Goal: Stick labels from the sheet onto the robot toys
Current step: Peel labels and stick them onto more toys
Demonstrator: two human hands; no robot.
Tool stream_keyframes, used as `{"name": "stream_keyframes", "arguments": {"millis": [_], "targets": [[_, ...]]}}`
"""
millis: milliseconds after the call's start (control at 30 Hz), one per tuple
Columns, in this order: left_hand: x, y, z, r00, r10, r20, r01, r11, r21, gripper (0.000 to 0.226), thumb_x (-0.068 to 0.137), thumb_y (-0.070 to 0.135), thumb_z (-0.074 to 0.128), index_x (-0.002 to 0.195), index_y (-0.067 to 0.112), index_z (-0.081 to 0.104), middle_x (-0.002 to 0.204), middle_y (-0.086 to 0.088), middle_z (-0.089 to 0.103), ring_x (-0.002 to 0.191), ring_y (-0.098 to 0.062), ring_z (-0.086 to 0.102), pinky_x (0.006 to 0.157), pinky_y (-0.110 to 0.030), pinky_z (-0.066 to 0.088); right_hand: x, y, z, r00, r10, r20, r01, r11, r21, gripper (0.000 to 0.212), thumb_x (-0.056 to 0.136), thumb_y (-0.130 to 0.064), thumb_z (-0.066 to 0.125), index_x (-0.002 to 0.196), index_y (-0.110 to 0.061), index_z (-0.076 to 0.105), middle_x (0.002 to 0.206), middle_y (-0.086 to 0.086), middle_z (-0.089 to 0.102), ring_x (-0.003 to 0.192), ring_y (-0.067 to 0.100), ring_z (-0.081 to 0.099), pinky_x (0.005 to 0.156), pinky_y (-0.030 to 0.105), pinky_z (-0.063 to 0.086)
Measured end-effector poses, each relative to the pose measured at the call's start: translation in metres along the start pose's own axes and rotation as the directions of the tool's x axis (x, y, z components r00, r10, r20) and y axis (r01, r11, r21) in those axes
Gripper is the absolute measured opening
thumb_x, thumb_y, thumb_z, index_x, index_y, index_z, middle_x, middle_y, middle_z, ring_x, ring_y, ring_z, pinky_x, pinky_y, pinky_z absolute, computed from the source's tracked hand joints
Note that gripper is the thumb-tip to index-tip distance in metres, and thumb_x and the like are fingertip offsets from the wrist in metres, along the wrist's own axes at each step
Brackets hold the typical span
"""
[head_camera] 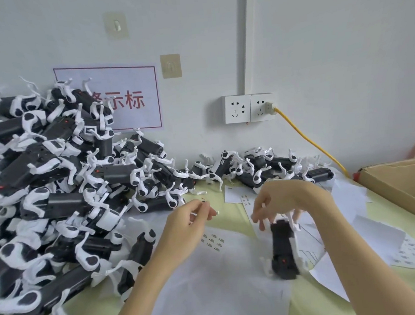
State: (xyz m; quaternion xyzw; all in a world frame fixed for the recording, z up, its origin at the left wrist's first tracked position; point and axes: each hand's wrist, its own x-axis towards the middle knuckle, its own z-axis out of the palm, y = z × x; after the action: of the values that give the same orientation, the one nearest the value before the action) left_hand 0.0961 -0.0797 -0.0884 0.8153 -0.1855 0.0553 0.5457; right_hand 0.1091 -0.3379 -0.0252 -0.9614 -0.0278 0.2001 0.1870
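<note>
My left hand [194,220] pinches a thin white stick; my right hand [277,205] grips a blocky black toy [283,246] with white legs above the paper label sheet [214,241] on the tabletop [233,220].

1. One wide-angle view, from a camera worn on the person's head.
2. It looks forward and down across the table [231,225] toward the wall socket [249,108].
3. The near table edge sits close below the lens; straight lines bow outward at the frame edges.
</note>
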Motion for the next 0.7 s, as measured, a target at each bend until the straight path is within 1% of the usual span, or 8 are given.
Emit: {"name": "stream_keyframes", "arguments": {"millis": [67, 167, 267, 400, 500, 567, 633, 700], "targets": [[0.0, 0.002, -0.002, 0.994, -0.045, 0.098, 0.056, 0.992, -0.115, 0.046, 0.104, 0.061, 0.051, 0.1, 0.024, 0.077, 0.098, 0.006, 0.076, 0.094, -0.017, 0.071, 0.085, -0.033, 0.056, 0.005, 0.003, 0.003, 0.988, -0.031, -0.149, 0.065, 0.97, 0.234, 0.018, 0.095, -0.045, 0.073, 0.086, -0.031, 0.082, 0.093, -0.013, 0.079, 0.091, 0.006, 0.071, 0.058, 0.028, 0.058], [-0.002, -0.001, 0.0, 0.968, 0.005, 0.25, 0.011, 0.998, -0.062, 0.055, 0.079, 0.085, 0.059, 0.115, 0.044, 0.07, 0.118, 0.015, 0.068, 0.101, -0.004, 0.069, 0.086, -0.025, 0.056, 0.011, 0.003, 0.016, 0.954, 0.092, -0.287, 0.115, 0.77, 0.628, 0.021, 0.095, -0.044, 0.074, 0.086, -0.026, 0.082, 0.102, -0.005, 0.079, 0.099, 0.014, 0.07, 0.068, 0.037, 0.058], [-0.004, -0.011, 0.006, 0.968, 0.054, 0.244, -0.095, 0.983, 0.159, 0.073, 0.066, 0.074, 0.085, 0.128, 0.055, 0.052, 0.129, 0.023, 0.049, 0.099, 0.006, 0.064, 0.087, -0.017, 0.053, 0.014, 0.002, 0.032, 0.958, 0.164, -0.234, 0.092, 0.599, 0.796, 0.033, 0.095, -0.052, 0.071, 0.09, -0.022, 0.083, 0.103, -0.006, 0.078, 0.098, 0.015, 0.067, 0.069, 0.035, 0.055], [-0.004, -0.018, 0.01, 0.987, 0.043, 0.158, -0.081, 0.967, 0.241, 0.074, 0.072, 0.047, 0.094, 0.131, 0.046, 0.05, 0.127, 0.016, 0.05, 0.089, -0.001, 0.066, 0.091, -0.029, 0.056, 0.016, 0.003, 0.045, 0.966, 0.181, -0.185, 0.059, 0.542, 0.838, 0.048, 0.094, -0.061, 0.067, 0.097, -0.016, 0.081, 0.09, -0.016, 0.076, 0.094, 0.015, 0.06, 0.069, 0.037, 0.053], [-0.001, -0.018, 0.005, 0.996, -0.008, 0.091, 0.008, 1.0, -0.003, 0.062, 0.08, 0.027, 0.092, 0.126, 0.044, 0.054, 0.12, 0.004, 0.066, 0.09, -0.008, 0.075, 0.081, -0.021, 0.059, 0.019, 0.005, 0.047, 0.967, 0.163, -0.195, 0.09, 0.496, 0.864, 0.047, 0.097, -0.062, 0.061, 0.104, -0.02, 0.082, 0.112, -0.004, 0.075, 0.095, 0.021, 0.06, 0.07, 0.037, 0.052], [0.001, -0.014, 0.001, 0.996, -0.081, 0.024, 0.084, 0.979, -0.185, 0.058, 0.086, 0.027, 0.088, 0.129, 0.047, 0.054, 0.121, 0.004, 0.067, 0.092, -0.002, 0.075, 0.075, -0.011, 0.054, 0.019, 0.005, 0.046, 0.977, 0.106, -0.186, 0.139, 0.35, 0.926, 0.049, 0.099, -0.059, 0.059, 0.111, -0.017, 0.081, 0.115, 0.004, 0.072, 0.087, 0.023, 0.059, 0.071, 0.034, 0.052], [0.003, -0.012, -0.002, 0.986, -0.164, -0.026, 0.144, 0.921, -0.361, 0.053, 0.091, 0.028, 0.083, 0.132, 0.045, 0.055, 0.123, 0.002, 0.068, 0.094, -0.006, 0.076, 0.09, -0.022, 0.056, 0.017, 0.004, 0.046, 0.978, -0.013, -0.209, 0.209, 0.154, 0.966, 0.052, 0.099, -0.058, 0.058, 0.115, -0.015, 0.081, 0.115, 0.01, 0.07, 0.084, 0.022, 0.062, 0.077, 0.032, 0.056], [0.005, -0.011, -0.004, 0.973, -0.23, -0.03, 0.179, 0.829, -0.529, 0.047, 0.095, 0.024, 0.078, 0.136, 0.034, 0.058, 0.116, -0.004, 0.073, 0.098, -0.02, 0.078, 0.109, -0.042, 0.052, 0.015, 0.001, 0.045, 0.948, -0.124, -0.293, 0.309, 0.144, 0.94, 0.051, 0.097, -0.056, 0.062, 0.125, -0.017, 0.076, 0.125, 0.014, 0.071, 0.099, 0.022, 0.066, 0.094, 0.033, 0.056]]}}
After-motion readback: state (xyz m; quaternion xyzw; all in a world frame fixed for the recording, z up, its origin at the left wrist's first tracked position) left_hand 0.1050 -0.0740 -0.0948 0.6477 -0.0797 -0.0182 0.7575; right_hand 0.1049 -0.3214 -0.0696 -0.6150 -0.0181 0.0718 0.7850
